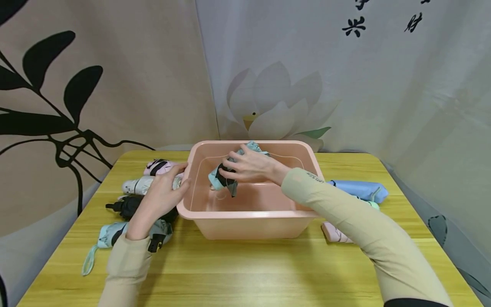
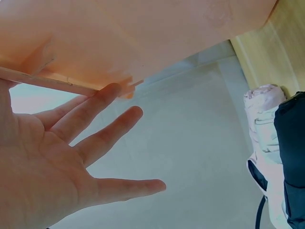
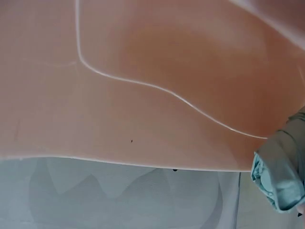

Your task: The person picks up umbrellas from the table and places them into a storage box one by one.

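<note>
A folded light-blue umbrella (image 1: 217,179) with black and grey patches is held by my right hand (image 1: 251,165) over the inside of a pink plastic basin (image 1: 251,215). The right hand's fingers curl over the umbrella from above. Part of the folded umbrella (image 3: 281,174) shows at the right edge of the right wrist view. At the basin's left rim, my left hand (image 1: 166,194) touches the edge. In the left wrist view the left hand (image 2: 71,157) has its fingers spread and mostly straight, with fingertips against the underside of the rim.
Left of the basin lie folded umbrellas: pink (image 1: 159,167), white (image 1: 139,186), black (image 1: 130,207) and light blue (image 1: 109,235) with a wrist loop. On the right are blue (image 1: 358,189), mint (image 1: 374,205) and pink (image 1: 336,233) ones. A curtain hangs behind the wooden table (image 1: 245,273).
</note>
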Motion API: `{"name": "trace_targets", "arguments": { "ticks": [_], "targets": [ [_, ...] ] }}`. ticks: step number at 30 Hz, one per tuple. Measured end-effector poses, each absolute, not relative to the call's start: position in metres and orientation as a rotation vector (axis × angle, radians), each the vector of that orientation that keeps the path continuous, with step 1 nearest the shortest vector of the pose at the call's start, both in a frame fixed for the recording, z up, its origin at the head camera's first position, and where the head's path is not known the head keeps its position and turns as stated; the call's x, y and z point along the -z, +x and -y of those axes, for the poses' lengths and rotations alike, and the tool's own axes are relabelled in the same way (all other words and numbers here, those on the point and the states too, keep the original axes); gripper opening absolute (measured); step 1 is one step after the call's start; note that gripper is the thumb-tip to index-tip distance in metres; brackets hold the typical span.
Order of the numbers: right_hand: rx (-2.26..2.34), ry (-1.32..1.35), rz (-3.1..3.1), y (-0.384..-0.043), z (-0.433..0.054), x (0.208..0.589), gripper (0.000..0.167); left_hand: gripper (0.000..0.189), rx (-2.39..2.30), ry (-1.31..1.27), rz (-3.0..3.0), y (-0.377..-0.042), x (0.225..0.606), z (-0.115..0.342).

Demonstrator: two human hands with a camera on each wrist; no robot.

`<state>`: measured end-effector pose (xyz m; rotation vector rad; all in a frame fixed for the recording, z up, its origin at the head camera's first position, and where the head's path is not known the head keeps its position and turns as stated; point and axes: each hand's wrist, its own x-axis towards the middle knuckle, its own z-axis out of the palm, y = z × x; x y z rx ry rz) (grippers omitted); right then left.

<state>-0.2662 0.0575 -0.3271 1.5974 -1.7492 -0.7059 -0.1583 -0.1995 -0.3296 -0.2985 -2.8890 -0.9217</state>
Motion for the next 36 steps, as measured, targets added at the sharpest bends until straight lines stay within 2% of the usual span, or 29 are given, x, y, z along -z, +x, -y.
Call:
{"name": "trace_targets", "arguments": {
  "ticks": [15, 29, 36],
  "targets": [
    [0.799, 1.544, 1.589, -0.283, -0.063, 0.339, 0.027, 0.055, 0.941, -0.285, 2.901, -0.161, 0.331, 0.198],
    [0.983, 1.565, 1.826, -0.275, -0.045, 0.345, 0.042, 0.055, 0.944, -0.283, 2.907, -0.160, 0.330, 0.199],
    [1.097, 1.581, 1.844, -0.274, -0.042, 0.346, 0.042, 0.055, 0.944, -0.279, 2.905, -0.160, 0.330, 0.198]
  ]
}}
